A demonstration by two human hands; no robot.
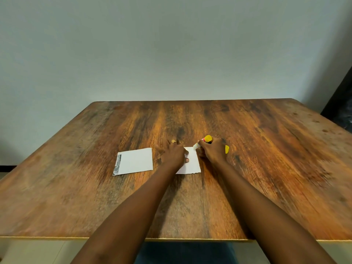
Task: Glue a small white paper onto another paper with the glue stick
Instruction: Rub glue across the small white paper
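Note:
A small white paper lies on the wooden table, partly hidden under my hands. My left hand, with a ring on one finger, presses flat on the paper's left part. My right hand grips a glue stick with a yellow end, and its white tip touches the paper's far edge. A yellow cap shows at the right side of my right hand; whether the hand holds it I cannot tell. A larger white paper with a dark printed strip on its left edge lies to the left.
A pale wall rises behind the table's far edge. Something dark stands beyond the table's far right corner. The near table edge runs across the bottom of the view.

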